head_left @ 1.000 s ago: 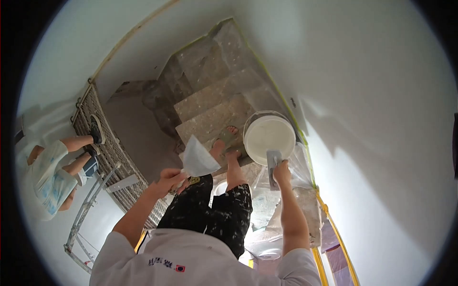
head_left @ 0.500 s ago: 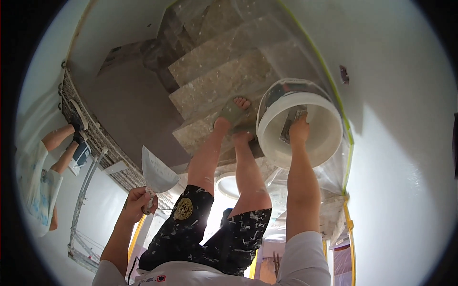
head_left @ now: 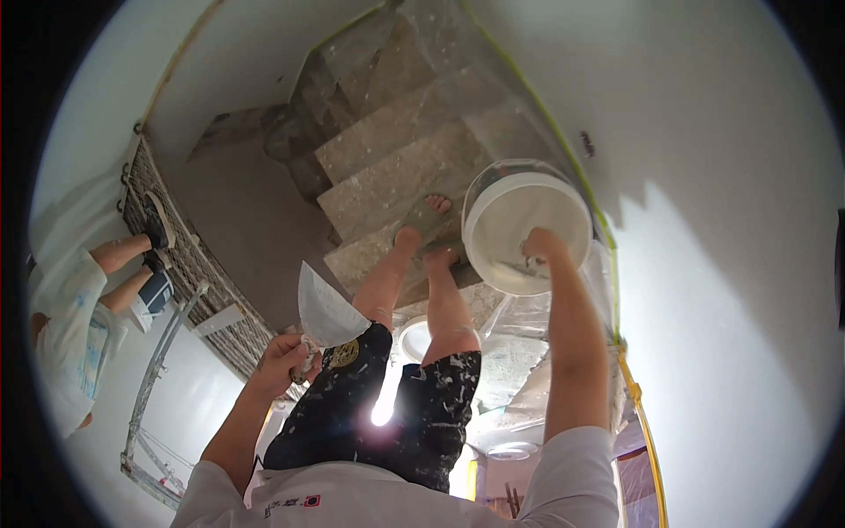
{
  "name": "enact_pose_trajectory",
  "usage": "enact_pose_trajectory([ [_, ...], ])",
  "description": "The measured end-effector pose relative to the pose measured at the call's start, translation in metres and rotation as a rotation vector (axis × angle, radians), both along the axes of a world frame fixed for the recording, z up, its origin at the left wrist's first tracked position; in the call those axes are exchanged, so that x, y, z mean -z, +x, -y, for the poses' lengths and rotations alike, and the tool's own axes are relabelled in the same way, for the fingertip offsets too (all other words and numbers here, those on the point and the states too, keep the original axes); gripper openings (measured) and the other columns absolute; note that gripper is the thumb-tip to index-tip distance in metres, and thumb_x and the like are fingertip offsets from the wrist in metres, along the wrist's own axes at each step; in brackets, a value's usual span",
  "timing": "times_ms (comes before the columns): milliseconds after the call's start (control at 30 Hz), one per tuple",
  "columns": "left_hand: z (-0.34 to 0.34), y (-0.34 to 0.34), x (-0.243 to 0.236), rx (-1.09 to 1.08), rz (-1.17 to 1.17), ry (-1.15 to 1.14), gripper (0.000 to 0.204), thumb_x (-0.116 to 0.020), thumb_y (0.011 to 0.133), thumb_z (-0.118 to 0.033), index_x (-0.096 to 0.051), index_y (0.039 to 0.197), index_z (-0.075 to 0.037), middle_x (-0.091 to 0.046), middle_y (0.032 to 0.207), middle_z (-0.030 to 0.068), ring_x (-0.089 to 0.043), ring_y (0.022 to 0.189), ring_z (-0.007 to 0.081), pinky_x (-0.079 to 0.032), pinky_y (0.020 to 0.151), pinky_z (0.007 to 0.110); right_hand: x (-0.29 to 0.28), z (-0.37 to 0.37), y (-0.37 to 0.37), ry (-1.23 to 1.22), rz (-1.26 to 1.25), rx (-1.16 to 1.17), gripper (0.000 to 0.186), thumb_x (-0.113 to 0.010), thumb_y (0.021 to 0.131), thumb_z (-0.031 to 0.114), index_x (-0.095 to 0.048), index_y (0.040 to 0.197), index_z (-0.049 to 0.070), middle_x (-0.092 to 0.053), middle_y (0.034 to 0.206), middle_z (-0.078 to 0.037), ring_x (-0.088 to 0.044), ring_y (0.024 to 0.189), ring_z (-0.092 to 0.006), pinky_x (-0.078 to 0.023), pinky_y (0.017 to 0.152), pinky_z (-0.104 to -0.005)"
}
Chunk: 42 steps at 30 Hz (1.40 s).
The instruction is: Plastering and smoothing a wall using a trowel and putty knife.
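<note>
My left hand is closed round the handle of a wide putty knife. The knife's pale, fan-shaped blade points up in front of my thigh. Out to the right, my right hand is down inside a white bucket with a wire handle. Its fingers are closed on the handle of a trowel, whose flat grey blade shows in the earlier picture and is now hidden in the bucket. Whitish material lies in the bucket, below the rim.
Plastic-covered stone stairs rise ahead of my feet. Green tape edges the white wall on the right. At the left, another person's legs and shoes stand beyond a rough, ropelike edge and a metal frame.
My right hand has moved lower in the bucket, and the trowel blade has gone from sight. My left hand with the putty knife has come slightly right. The whole view has shifted.
</note>
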<state>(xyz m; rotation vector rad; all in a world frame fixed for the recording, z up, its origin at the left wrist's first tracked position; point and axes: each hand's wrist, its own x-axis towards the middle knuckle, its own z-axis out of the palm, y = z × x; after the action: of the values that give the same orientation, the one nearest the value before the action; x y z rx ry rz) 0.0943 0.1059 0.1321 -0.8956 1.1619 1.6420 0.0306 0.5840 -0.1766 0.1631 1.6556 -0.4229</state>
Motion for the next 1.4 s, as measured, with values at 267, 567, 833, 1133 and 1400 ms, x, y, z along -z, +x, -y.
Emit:
enact_pose_trajectory([
  [267,-0.040,-0.038,-0.078,0.158,-0.186,0.170,0.026,-0.054,0.095,-0.027,-0.061,0.099,-0.003,-0.060,0.077,0.0110,-0.055,0.057,0.0187,-0.045,0.051,0.031,-0.182,0.015,0.142,0.424,-0.393,0.454,0.032,-0.060,0.078,0.012,-0.057,0.110,0.008,-0.067,0.103,-0.014,-0.062,0.101,-0.0354,-0.047,0.084,-0.0481],
  [567,-0.079,-0.142,-0.169,0.480,-0.420,0.310,0.024,-0.055,0.095,-0.025,-0.061,0.095,-0.002,-0.060,0.075,0.0079,-0.055,0.057,0.0152,-0.045,0.052,0.029,-0.388,0.052,0.226,0.468,-1.301,1.124,0.031,-0.077,0.065,0.010,-0.057,0.089,0.009,-0.057,0.083,-0.008,-0.054,0.084,-0.0268,-0.041,0.080,-0.0392],
  [833,-0.163,-0.179,-0.239,0.997,-0.656,0.450,0.019,-0.056,0.094,-0.020,-0.062,0.092,-0.002,-0.059,0.073,0.0044,-0.054,0.057,0.0120,-0.043,0.050,0.026,-0.545,0.067,0.238,-0.110,-1.866,1.707,0.027,-0.079,0.070,0.004,-0.059,0.087,0.006,-0.060,0.087,-0.003,-0.056,0.086,-0.0139,-0.046,0.073,-0.0269],
  [1133,-0.294,-0.126,-0.297,1.481,-0.337,0.888,0.026,-0.056,0.095,-0.025,-0.062,0.091,-0.001,-0.059,0.073,0.0038,-0.053,0.057,0.0107,-0.043,0.052,0.026,-0.577,0.065,0.253,-1.338,-1.976,2.097,0.053,-0.051,0.092,0.040,-0.045,0.133,0.007,-0.050,0.131,-0.011,-0.051,0.117,-0.0273,-0.046,0.095,-0.0415],
  [1400,-0.324,-0.087,-0.342,1.666,-0.587,0.907,0.025,-0.058,0.094,-0.028,-0.064,0.091,-0.004,-0.063,0.079,0.0034,-0.056,0.064,0.0110,-0.047,0.056,0.029,-0.638,0.065,0.267,-0.084,-1.609,1.858,0.025,-0.070,0.078,0.013,-0.059,0.099,0.008,-0.061,0.092,-0.004,-0.058,0.084,-0.0163,-0.049,0.073,-0.0333],
])
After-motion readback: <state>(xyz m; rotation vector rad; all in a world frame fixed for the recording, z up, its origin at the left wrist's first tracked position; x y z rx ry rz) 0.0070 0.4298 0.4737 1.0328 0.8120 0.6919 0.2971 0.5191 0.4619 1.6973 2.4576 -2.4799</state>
